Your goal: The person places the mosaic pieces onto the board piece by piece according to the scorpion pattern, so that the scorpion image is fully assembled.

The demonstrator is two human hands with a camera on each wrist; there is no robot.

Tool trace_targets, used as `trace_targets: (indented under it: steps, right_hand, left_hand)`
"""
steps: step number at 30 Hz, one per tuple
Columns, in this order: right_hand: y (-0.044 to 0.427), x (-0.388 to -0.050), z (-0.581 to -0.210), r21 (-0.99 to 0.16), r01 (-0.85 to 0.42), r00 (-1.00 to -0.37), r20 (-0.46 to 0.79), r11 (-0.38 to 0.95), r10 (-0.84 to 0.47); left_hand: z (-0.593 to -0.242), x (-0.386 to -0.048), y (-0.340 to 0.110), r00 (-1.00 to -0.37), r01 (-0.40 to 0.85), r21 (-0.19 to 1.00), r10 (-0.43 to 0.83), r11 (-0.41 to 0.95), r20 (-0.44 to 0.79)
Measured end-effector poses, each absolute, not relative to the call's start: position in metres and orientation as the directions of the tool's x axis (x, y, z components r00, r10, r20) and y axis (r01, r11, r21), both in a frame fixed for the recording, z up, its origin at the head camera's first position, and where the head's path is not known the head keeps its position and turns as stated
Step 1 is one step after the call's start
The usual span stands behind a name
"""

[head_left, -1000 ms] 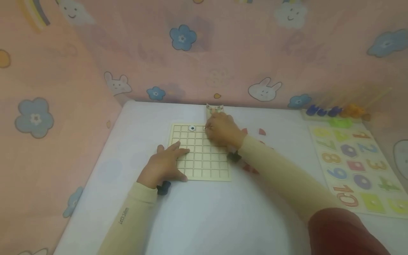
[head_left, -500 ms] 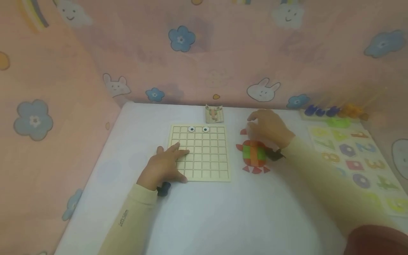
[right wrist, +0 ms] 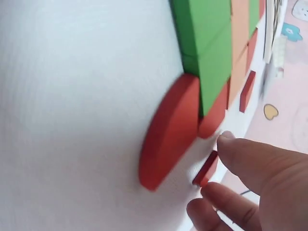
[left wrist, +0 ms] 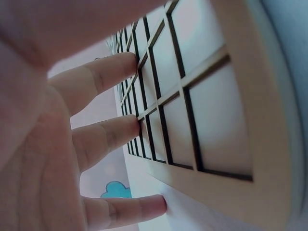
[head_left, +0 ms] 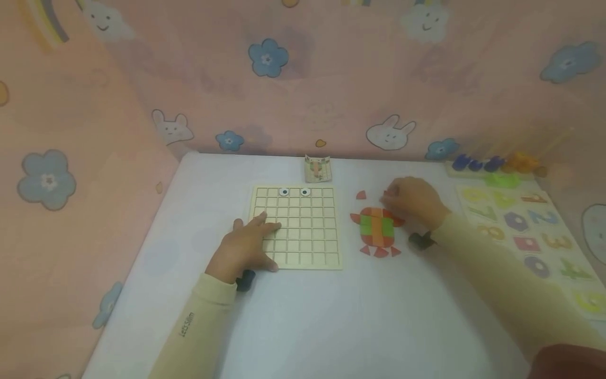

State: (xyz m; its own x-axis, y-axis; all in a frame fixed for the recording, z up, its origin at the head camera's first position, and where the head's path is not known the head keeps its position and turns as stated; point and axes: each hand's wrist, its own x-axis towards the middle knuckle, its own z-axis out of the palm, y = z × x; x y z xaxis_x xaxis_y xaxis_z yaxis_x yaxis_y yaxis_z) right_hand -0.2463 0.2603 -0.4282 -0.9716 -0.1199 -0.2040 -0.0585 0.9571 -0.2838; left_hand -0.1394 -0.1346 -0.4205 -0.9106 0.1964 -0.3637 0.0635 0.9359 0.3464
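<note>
Right wrist view: red piece [right wrist: 206, 168] on the white table [head_left: 303, 321], just beyond the coloured blocks [head_left: 376, 227]. Likely light, stiff, a bit slick; take it by the edges. My right hand [head_left: 416, 199] bends over it, thumb and forefinger either side; can't tell whether they pinch. My left hand [head_left: 241, 245] splayed on the gridded board [head_left: 305, 245], grasping nothing.

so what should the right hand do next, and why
Probably secure the small red piece with the right hand: its thumb and fingertips are right at it, though whether they hold it yet is unclear. The left hand rests on the grid board, which shows only two eye pieces.
</note>
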Motion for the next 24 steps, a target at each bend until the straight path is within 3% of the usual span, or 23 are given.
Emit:
trace_targets:
  steps: [7, 15, 24]
  right_hand:
    - [0.256, -0.241, -0.431, -0.309, -0.022, -0.973, -0.212, 0.951, -0.091]
    - [0.255, -0.242, -0.44, -0.263, -0.12, -0.974, -0.154, 0.957, -0.164]
    - [0.263, -0.253, -0.447, -0.283, -0.198, -0.952, -0.173, 0.938, -0.253]
  left_hand:
    - [-0.422, -0.139, -0.134, -0.912, 0.061, 0.353, 0.195, 0.934, -0.36]
    - [-0.424, -0.139, -0.135, -0.912, 0.058, 0.357, 0.195, 0.932, -0.361]
    - [-0.424, -0.139, -0.136, -0.913, 0.058, 0.364, 0.196, 0.93, -0.357]
